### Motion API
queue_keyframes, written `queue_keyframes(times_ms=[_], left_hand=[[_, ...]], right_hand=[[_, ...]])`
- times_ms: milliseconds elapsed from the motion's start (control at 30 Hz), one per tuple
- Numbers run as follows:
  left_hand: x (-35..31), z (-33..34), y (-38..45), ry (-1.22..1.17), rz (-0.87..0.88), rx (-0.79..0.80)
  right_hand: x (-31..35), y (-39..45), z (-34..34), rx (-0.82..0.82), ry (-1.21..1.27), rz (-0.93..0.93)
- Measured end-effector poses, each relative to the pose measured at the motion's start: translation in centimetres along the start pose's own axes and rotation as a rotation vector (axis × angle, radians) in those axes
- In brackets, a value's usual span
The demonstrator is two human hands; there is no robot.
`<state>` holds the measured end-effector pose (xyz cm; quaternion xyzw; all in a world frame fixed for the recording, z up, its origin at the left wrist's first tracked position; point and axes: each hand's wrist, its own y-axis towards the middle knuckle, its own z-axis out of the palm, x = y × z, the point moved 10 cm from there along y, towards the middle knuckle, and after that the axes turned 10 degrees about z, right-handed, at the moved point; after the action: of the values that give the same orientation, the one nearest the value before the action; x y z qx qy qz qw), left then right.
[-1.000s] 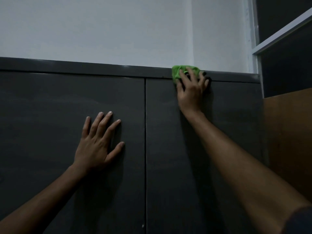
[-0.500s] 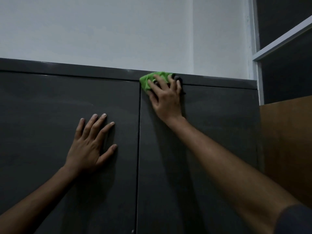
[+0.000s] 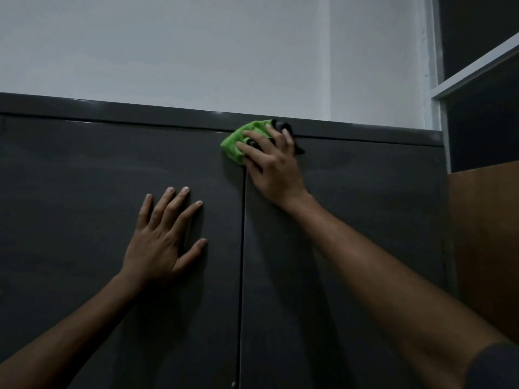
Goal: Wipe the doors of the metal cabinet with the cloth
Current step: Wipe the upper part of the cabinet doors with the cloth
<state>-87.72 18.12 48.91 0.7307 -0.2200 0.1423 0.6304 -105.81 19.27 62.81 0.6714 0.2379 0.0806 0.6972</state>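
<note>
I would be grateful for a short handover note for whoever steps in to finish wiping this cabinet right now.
Left hand: flat, fingers spread, resting on the left door, holding nothing.
Right hand: presses the green cloth with straight fingers against the top of the doors, at the centre seam just under the cabinet's top edge.
Done: cannot tell from the surface which areas are wiped; the cloth is at the top strip only.
Left: probably most of both door faces below, the right door included. Both doors are closed.
</note>
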Motion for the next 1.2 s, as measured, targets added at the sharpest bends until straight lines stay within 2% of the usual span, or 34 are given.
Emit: queue_keyframes(times_ms=[67,133,167,200,233,333,400,433,500,567,633,667,700,800,867,933,1000,1067,1133,1200], left_hand=[[0.1,0.1,0.0,-0.001,-0.006,0.021],[0.2,0.2,0.1,0.004,-0.012,0.033],[0.1,0.2,0.1,0.006,-0.01,0.035],[0.1,0.2,0.1,0.005,-0.008,0.033],[0.0,0.1,0.1,0.002,-0.008,0.026],[0.0,0.0,0.1,-0.001,-0.012,0.019],[-0.1,0.0,0.1,-0.006,-0.015,0.028],[-0.1,0.0,0.1,-0.006,-0.015,0.035],[-0.2,0.1,0.2,-0.009,-0.015,0.048],[-0.1,0.0,0.2,-0.013,-0.025,0.056],[-0.1,0.0,0.3,-0.013,-0.028,0.064],[-0.1,0.0,0.3,-0.013,-0.027,0.064],[-0.2,0.0,0.3,-0.014,-0.025,0.059],[-0.1,-0.1,0.2,-0.025,-0.02,0.042],[-0.1,0.0,0.2,-0.029,-0.021,0.049],[-0.3,-0.1,0.3,-0.031,-0.022,0.062],[-0.4,-0.3,0.4,-0.033,-0.029,0.064],[-0.5,-0.5,0.5,-0.038,-0.037,0.06],[-0.5,-0.5,0.5,-0.044,-0.037,0.053],[-0.5,-0.5,0.5,-0.045,-0.034,0.046]], right_hand=[[-4.7,0.0,-1.6,-0.057,-0.025,0.169],[-9.4,0.7,-3.1,-0.132,-0.011,0.494],[-10.3,1.1,-3.3,-0.163,0.01,0.634],[-9.7,1.5,-3.0,-0.168,0.018,0.695],[-7.9,2.1,-2.5,-0.142,0.023,0.65],[-1.6,1.3,-0.5,-0.003,0.074,0.204],[-1.9,-0.6,-1.1,0.038,0.042,0.017],[-3.6,-0.9,-1.8,0.034,0.014,0.006],[-8.9,-0.9,-3.4,0.0,-0.038,0.15],[-14.7,-0.7,-5.3,-0.088,-0.039,0.45],[-16.9,-0.7,-5.9,-0.177,-0.011,0.709],[-15.8,-0.5,-5.5,-0.172,-0.011,0.719],[-13.8,0.0,-4.7,-0.135,-0.005,0.63],[-8.3,-1.5,-3.0,-0.001,0.009,0.129],[-10.4,-2.9,-4.5,-0.005,-0.042,0.002],[-16.0,-3.5,-6.5,-0.041,-0.085,0.172],[-22.6,-4.2,-8.9,-0.138,-0.071,0.533],[-24.7,-4.6,-9.5,-0.209,-0.049,0.779],[-22.3,-3.8,-8.3,-0.178,-0.051,0.715],[-18.9,-3.4,-6.7,-0.091,-0.028,0.447]])
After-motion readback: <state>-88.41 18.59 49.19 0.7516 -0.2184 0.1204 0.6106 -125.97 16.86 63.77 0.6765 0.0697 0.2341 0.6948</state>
